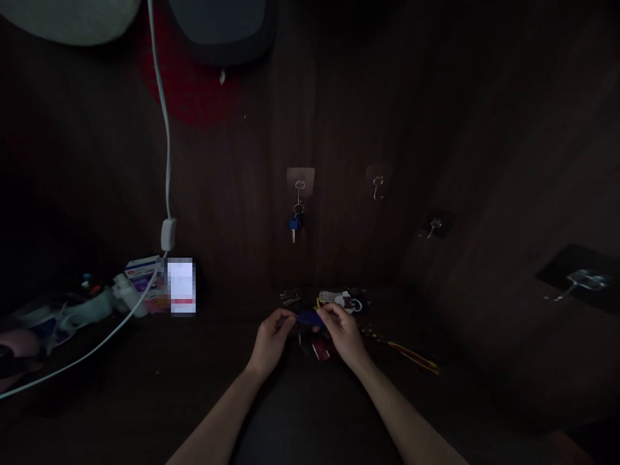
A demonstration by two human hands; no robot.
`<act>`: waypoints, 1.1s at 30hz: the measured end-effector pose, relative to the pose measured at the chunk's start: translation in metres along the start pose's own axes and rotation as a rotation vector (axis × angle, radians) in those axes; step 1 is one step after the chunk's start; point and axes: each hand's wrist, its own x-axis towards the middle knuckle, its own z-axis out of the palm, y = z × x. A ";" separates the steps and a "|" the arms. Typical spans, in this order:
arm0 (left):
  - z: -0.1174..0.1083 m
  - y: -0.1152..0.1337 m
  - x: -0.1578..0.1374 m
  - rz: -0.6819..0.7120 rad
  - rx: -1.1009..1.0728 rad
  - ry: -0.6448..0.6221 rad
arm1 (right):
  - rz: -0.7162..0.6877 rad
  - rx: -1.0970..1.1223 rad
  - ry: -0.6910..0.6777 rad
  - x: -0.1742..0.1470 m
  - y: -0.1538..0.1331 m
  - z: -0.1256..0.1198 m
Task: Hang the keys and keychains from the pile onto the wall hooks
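Lying nearest is a red tag [320, 349]; just beyond, the left hand [271, 337] and right hand [343, 330] pinch opposite ends of a blue item [309, 318], perhaps a pouch in this dimness, seemingly to steady it. On the far wall [339, 129], a hook [299, 186] carries a key [293, 224] by its ring [299, 209], so it dangles.

The flat piece [309, 318] is blue, the cord [414, 357] red-and-yellow, the cable [168, 161] white.

Dimly lit throughout. Dark brown wood-grain back wall [334, 129] meets similar side wall [513, 168] at right; dark worktop [194, 368] below.
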 end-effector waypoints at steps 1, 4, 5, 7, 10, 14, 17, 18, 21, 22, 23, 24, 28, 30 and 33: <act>0.000 0.000 0.001 -0.059 -0.092 -0.011 | -0.009 -0.018 0.000 0.000 0.001 0.000; 0.001 0.001 0.002 -0.222 -0.317 -0.018 | -0.101 -0.170 -0.003 -0.001 0.003 -0.002; 0.000 0.001 0.002 -0.259 -0.361 -0.008 | -0.146 -0.251 -0.012 -0.001 0.004 -0.002; -0.001 0.002 0.002 -0.303 -0.414 0.006 | -0.231 -0.415 -0.049 -0.002 0.006 -0.003; -0.003 0.002 0.001 -0.326 -0.459 0.017 | -0.305 -0.589 -0.088 -0.003 0.009 -0.005; -0.005 0.001 0.001 -0.322 -0.495 0.034 | -0.361 -0.691 -0.094 -0.003 0.011 -0.006; -0.005 0.001 0.001 -0.326 -0.509 0.042 | -0.424 -0.718 -0.089 -0.004 0.009 -0.005; -0.005 0.000 0.001 -0.327 -0.513 0.045 | -0.448 -0.721 -0.084 -0.004 0.008 -0.004; -0.008 0.000 0.002 -0.322 -0.516 0.070 | -0.492 -0.719 -0.067 -0.004 0.006 -0.004; -0.009 0.000 0.002 -0.319 -0.513 0.086 | -0.496 -0.723 -0.055 -0.003 0.006 -0.004; -0.011 0.000 0.002 -0.315 -0.508 0.110 | -0.497 -0.733 -0.041 -0.004 0.006 -0.006; -0.012 0.000 0.003 -0.309 -0.500 0.135 | -0.499 -0.750 -0.032 -0.004 0.005 -0.007; -0.020 0.000 0.004 -0.294 -0.454 0.201 | -0.510 -0.856 -0.142 -0.006 0.002 -0.014; -0.022 -0.001 0.004 -0.293 -0.416 0.207 | -0.499 -0.904 -0.209 -0.008 0.001 -0.015; -0.024 -0.005 0.006 -0.276 -0.321 0.191 | -0.469 -0.929 -0.231 -0.009 -0.001 -0.012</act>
